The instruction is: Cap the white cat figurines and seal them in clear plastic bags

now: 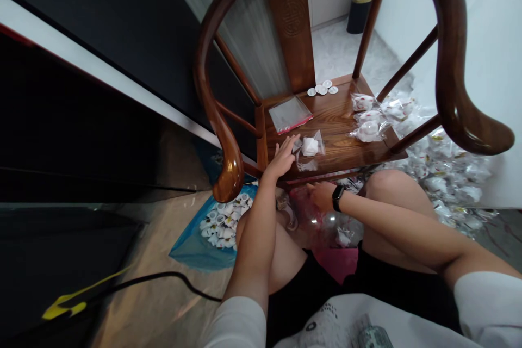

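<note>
Tiled room, white walls. Nearest: a printed white sheet [330, 329] across the person's lap, black shorts [310, 293] below. Crumpled clear plastic bag [326, 223] with pink-red showing through sits between the knees.

Right hand [322, 196], black smartwatch [337, 198] on the wrist: fingers half-curled at the front edge of the seat, over the crumpled bag. Can't tell if it's gripping anything.

Left hand [283, 156]: open, fingers spread, flat on the grainy hardwood seat [338, 119] of a curved-arm wooden chair [199, 65], just beside a small clear bag [310, 147] holding a soft white item. Bag lies on the seat, near the front edge.

Also on the seat: flat clear bag [290, 114] with red strip, four white discs [322, 88], three filled clear bags [369, 128].

Left of the legs, on the floor: blue plastic sheet [204, 244] under a pile of small white cups [222, 220]; black cable [163, 280] beyond it. Chair arms and spindles partly block the far view. Behind the chair: heap of filled bags [444, 166], black bin [361, 11].
</note>
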Motion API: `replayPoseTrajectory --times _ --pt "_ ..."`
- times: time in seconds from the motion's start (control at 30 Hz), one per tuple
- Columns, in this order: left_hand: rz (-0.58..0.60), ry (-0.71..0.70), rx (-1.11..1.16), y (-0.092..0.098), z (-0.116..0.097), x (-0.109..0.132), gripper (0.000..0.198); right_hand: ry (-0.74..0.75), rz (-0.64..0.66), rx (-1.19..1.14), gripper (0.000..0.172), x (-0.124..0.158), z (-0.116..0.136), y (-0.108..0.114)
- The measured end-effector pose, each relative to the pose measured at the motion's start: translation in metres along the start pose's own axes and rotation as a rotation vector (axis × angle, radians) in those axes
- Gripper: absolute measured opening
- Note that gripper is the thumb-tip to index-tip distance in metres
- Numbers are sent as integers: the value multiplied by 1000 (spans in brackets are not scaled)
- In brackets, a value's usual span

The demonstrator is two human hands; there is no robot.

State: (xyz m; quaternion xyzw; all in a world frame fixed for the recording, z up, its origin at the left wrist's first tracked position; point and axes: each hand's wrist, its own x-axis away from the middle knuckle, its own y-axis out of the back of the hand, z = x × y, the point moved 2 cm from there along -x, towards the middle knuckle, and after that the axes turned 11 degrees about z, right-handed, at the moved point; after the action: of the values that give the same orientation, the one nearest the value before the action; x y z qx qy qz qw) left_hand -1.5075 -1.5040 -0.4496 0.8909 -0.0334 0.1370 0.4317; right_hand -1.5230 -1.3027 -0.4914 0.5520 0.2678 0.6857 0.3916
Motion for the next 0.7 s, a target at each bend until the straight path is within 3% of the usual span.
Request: replayPoseTrajectory --times 0.1,0.2,0.3,0.37,0.47,0.53,0.6,0.7 --pt "-94 -17 -139 2 2 5 86 18 -38 -2 22 0 0 8" --pt "-137 -44 -208 -1 -1 6 62 147 -81 -90 24 8 -3 24" --pt "-156 -81 -226 -5 -8 3 38 254 -302 -257 24 26 -24 45" --pt "-185 -119 -224 -6 -13 1 24 156 -542 -383 27 42 -53 57" --pt "-215 -193 -192 -8 -17 -2 14 -177 -818 -569 46 59 -107 62" --pt "-204 -234 -155 -9 -17 -4 12 -259 -760 -692 66 60 -134 60" --pt "-190 -263 -92 -10 -16 -5 8 -215 -607 -804 73 54 -148 58" --pt "-209 -297 48 -9 -16 -5 6 -86 -510 -912 52 44 -150 59"
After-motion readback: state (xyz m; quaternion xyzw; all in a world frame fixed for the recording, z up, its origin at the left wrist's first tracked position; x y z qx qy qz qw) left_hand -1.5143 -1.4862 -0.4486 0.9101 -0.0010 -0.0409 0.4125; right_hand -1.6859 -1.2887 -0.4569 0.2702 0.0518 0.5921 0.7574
